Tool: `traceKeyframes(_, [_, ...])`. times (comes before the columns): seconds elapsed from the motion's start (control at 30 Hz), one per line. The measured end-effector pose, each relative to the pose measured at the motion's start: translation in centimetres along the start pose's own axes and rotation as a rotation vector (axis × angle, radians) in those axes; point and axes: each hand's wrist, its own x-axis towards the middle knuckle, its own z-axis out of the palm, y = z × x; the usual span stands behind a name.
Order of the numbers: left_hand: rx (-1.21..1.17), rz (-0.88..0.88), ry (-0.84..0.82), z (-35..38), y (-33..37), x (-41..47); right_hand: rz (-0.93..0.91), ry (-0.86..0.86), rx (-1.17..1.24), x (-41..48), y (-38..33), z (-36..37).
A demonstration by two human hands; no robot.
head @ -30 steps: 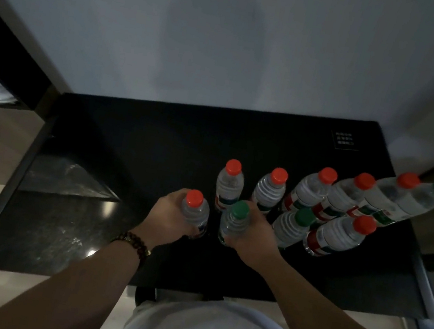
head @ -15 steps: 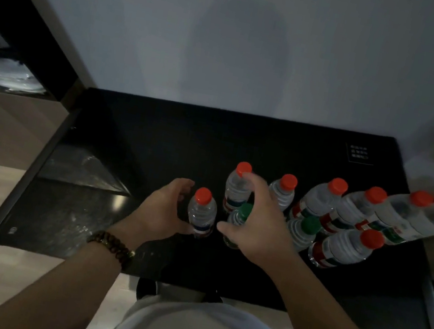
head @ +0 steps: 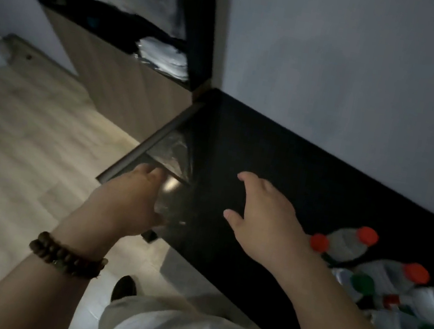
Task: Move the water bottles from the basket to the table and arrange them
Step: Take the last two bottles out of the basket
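Swinging left in the head view, away from the water bottles (head: 347, 242) clustered at the right end of the table (head: 256, 148). Released the two gripped a second ago; now reaching with left hand (head: 128, 201) and right hand (head: 266, 225) spread loose, holding nothing. Probably turning toward the basket, out of view, for more.
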Motion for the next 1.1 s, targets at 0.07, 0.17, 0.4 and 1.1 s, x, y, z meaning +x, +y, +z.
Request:
traceKeyframes(0.07, [-0.038,-0.055,0.026,-0.4,-3.9,-0.6,-0.041,-0.043,-0.034,1.7,-3.5,1.8])
traceKeyframes(0.17, [-0.073,-0.131,0.046,-0.7,-10.8,-1.2,-0.064,-0.147,-0.087,4.5,-9.6,4.7])
traceKeyframes(0.4, [-0.163,-0.273,-0.024,-1.6,-29.6,-2.7,-0.082,-0.319,-0.134,10.6,-25.4,12.2])
traceKeyframes(1.1, [-0.412,-0.639,-0.005,-8.3,-68.9,1.2,-0.459,-0.443,-0.301,34.1,-64.1,29.8])
